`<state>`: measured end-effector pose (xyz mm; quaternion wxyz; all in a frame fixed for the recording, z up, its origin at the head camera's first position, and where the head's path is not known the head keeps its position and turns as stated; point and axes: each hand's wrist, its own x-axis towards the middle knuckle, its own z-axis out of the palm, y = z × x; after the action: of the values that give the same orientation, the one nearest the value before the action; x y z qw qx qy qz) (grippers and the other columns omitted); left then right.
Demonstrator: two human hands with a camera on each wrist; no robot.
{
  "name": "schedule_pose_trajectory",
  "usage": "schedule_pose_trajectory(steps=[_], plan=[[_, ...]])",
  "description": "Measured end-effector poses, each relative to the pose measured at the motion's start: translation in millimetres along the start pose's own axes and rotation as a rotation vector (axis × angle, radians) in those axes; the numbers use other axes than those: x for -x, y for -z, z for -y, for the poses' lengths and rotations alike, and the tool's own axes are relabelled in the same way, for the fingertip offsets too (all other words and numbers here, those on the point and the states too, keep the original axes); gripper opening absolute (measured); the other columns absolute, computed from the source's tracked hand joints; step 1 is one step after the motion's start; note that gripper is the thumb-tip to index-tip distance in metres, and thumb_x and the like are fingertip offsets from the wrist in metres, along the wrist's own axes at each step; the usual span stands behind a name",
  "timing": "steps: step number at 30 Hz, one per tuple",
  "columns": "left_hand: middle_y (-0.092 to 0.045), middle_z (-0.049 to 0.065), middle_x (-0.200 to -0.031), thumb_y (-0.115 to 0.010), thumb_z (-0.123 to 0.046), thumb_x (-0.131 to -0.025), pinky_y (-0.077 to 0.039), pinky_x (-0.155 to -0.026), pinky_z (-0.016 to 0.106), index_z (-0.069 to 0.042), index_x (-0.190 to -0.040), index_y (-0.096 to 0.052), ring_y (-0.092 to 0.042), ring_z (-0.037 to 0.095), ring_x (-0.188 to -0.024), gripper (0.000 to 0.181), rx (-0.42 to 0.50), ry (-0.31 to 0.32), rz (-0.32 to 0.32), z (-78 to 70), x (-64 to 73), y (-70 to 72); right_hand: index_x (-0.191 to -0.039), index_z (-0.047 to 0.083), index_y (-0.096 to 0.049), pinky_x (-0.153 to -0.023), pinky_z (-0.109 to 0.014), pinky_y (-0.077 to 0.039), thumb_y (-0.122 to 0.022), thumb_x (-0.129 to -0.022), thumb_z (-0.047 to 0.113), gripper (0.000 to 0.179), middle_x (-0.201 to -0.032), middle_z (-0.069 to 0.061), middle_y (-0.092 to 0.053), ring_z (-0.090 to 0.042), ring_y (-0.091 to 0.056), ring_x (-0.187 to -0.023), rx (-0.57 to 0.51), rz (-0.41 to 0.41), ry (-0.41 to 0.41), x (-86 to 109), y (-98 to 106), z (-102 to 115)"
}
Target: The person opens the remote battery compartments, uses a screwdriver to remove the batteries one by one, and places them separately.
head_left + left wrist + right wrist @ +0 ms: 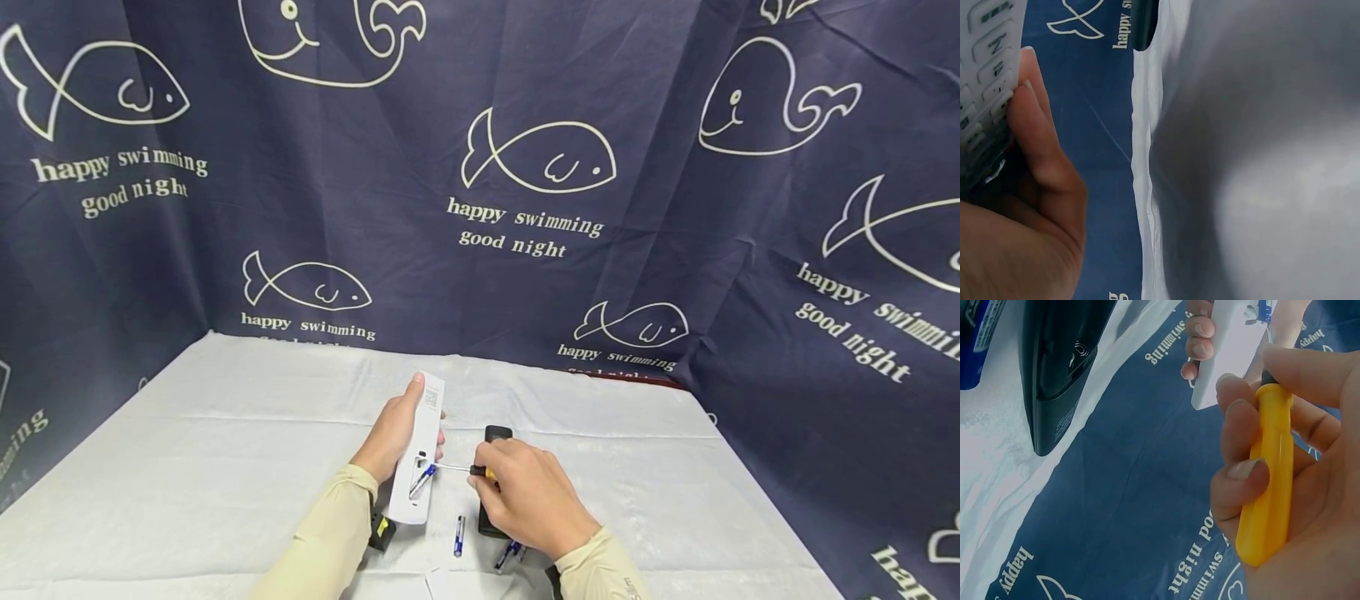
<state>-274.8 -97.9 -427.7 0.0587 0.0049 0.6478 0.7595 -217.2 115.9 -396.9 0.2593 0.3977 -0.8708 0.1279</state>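
Clenched round a white remote [420, 450], the left hand [393, 437] holds it tilted above the tabletop [225, 467], back side up, thumb along its far edge. At its lower end the battery bay is uncovered, and a blue battery [422, 481] sits in it. From the head view, the right hand [528, 500] has its grip closed on a screwdriver [468, 470], whose thin metal shaft reaches across to the bay. Another blue battery [459, 535] lies on the white cloth between the forearms, and a black remote [495, 479] lies mostly under the right hand.

From the left wrist, the left hand's fingers [1041, 150] curl onto the white remote's [985, 81] grey keypad face.

From the right wrist, the right hand's fingers [1241, 481] wrap the screwdriver's yellow handle [1269, 475], thumb pressed along one side. Beyond it the white remote [1229, 344] shows with the left fingertips [1200, 328] on its edge; the black remote [1060, 362] lies on the cloth.
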Motion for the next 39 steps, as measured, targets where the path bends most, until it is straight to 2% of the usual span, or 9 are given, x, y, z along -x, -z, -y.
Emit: schedule_pose_trajectory(steps=[17, 22, 27, 34, 39], plan=[[-0.062, 0.016, -0.068, -0.027, -0.074, -0.098, -0.055, -0.053, 0.036, 0.013, -0.113, -0.057, -0.061, 0.021, -0.052, 0.094, -0.032, 0.0, -0.034, -1.5, 0.1, -1.3, -0.071, 0.026, -0.045, -0.049, -0.026, -0.035, -0.078, -0.078, 0.021, 0.034, -0.063, 0.017, -0.035, -0.004, -0.04, -0.057, 0.015, 0.091, -0.038, 2.0, 6.2, -7.4], [-0.062, 0.016, -0.068, -0.03, -0.075, -0.097, -0.055, -0.052, 0.035, 0.012, -0.11, -0.059, -0.061, 0.02, -0.051, 0.093, -0.043, 0.002, -0.05, -0.7, -0.8, -0.4, -0.071, 0.026, -0.048, -0.049, -0.027, -0.038, -0.076, -0.078, 0.02, 0.029, -0.062, 0.019, -0.039, -0.004, -0.042, -0.056, -0.009, 0.121, -0.036, 2.5, 8.4, -7.6], [-0.063, 0.016, -0.068, -0.031, -0.076, -0.096, -0.053, -0.05, 0.035, 0.011, -0.108, -0.059, -0.062, 0.021, -0.05, 0.092, -0.062, -0.007, -0.061, -0.4, -1.0, 0.7, -0.073, 0.027, -0.054, -0.051, -0.027, -0.041, -0.077, -0.079, 0.022, 0.024, -0.064, 0.02, -0.045, -0.004, -0.044, -0.056, -0.043, 0.188, -0.046, 3.8, 11.7, -7.6], [-0.063, 0.016, -0.069, -0.033, -0.078, -0.094, -0.053, -0.05, 0.035, 0.011, -0.111, -0.059, -0.063, 0.021, -0.052, 0.093, -0.063, -0.006, -0.062, -1.3, -0.7, 0.6, -0.076, 0.028, -0.059, -0.054, -0.029, -0.043, -0.077, -0.08, 0.024, 0.019, -0.063, 0.021, -0.046, -0.003, -0.046, -0.058, -0.069, 0.303, -0.064, 3.8, 13.7, -6.5], [-0.063, 0.016, -0.069, -0.032, -0.078, -0.094, -0.054, -0.05, 0.035, 0.01, -0.11, -0.059, -0.063, 0.02, -0.052, 0.094, -0.064, 0.001, -0.06, -1.6, -0.1, -0.5, -0.076, 0.028, -0.059, -0.055, -0.03, -0.043, -0.077, -0.08, 0.024, 0.019, -0.061, 0.02, -0.045, -0.003, -0.046, -0.058, -0.077, 0.34, -0.082, 3.9, 13.1, -6.7]])
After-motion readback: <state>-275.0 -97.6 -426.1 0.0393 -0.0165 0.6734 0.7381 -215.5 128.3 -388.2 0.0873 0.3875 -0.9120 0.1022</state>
